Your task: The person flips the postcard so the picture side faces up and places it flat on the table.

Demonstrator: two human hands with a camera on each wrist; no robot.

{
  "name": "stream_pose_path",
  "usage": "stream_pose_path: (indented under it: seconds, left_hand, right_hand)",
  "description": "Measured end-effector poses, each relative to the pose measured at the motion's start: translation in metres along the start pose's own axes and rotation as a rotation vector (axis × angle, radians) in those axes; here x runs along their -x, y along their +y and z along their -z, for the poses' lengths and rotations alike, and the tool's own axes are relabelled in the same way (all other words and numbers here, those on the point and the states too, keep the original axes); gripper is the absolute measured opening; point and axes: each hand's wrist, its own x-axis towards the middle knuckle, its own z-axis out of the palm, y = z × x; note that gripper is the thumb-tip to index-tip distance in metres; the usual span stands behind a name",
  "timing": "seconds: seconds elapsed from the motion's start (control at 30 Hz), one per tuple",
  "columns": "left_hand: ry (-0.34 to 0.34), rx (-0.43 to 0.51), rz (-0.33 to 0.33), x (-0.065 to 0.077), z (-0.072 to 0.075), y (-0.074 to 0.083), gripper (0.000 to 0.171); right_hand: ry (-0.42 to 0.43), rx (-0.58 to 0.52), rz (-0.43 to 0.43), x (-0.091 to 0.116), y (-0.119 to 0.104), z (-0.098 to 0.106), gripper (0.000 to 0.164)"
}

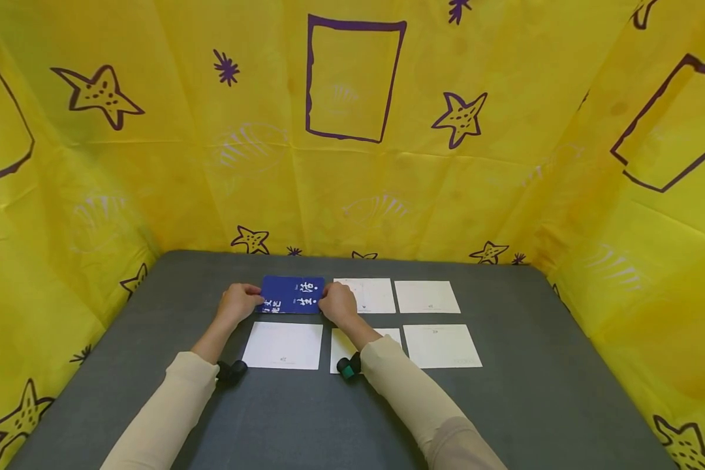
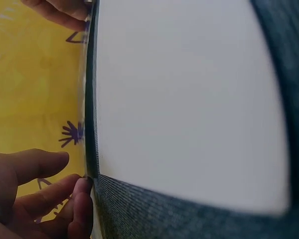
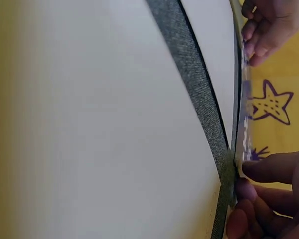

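A blue postcard (image 1: 288, 294) with white characters lies at the left end of the far row of cards. At its left edge is my left hand (image 1: 239, 303); in the left wrist view the thumb (image 2: 55, 164) stands apart from the fingers, whose tips touch down near the card's edge. My right hand (image 1: 338, 303) pinches the right edge, with thumb (image 3: 259, 169) and forefinger meeting there in the right wrist view. Beside this hand lies a white postcard (image 1: 378, 297), its left part overlapped by the hand.
Another white postcard (image 1: 427, 297) ends the far row. The near row has a left card (image 1: 283, 346), a middle card (image 1: 337, 349) partly under the right forearm, and a right card (image 1: 443, 346). Yellow cloth (image 1: 352, 183) encloses the dark table (image 1: 305, 418) behind and at both sides.
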Motion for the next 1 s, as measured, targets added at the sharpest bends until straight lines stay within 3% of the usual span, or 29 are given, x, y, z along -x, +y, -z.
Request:
stream_pose_path:
  seconds: [0.5,0.83,1.0]
  left_hand:
    - [-0.024,0.0,0.001,0.009,0.006,0.004,0.035]
    - [-0.028,0.026,-0.049,0.018,0.001,0.02,0.035]
    - [-0.025,0.036,-0.108,0.024,-0.002,0.03,0.033]
  right_hand:
    - [-0.063,-0.046,0.07,0.005,0.004,0.012,0.02]
    - [-0.067,-0.038,0.194,0.012,0.01,0.03,0.019]
    - [-0.064,-0.033,0.233,0.017,0.009,0.038,0.017]
